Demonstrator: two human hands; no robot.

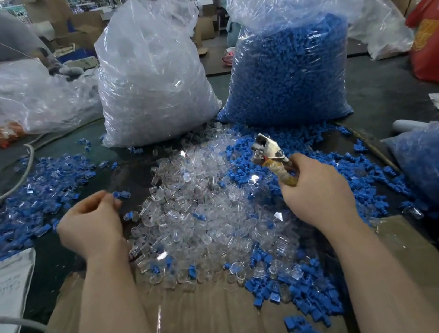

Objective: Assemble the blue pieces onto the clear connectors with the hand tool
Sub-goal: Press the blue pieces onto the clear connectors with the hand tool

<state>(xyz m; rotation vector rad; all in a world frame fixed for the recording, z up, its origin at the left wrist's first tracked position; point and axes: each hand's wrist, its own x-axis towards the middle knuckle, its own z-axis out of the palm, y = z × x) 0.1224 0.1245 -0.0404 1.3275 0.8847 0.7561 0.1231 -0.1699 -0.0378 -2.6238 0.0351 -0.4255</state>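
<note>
Head view: pliers (267, 151) are gripped by the right hand (311, 189); an assembled blue-capped connector (120, 194) is pinched at left-hand fingertips (109, 198). Beyond them, finished pieces (42, 190) are piled; large loose heaps (197, 198) remain.

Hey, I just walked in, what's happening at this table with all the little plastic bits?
A person is fitting blue pieces onto clear connectors. The right hand grips a hand tool, raised over the loose clear connectors. The left hand pinches something small beside a joined piece. More joined pieces lie to the left. Behind stand a clear-parts bag and a blue-parts bag.
</note>
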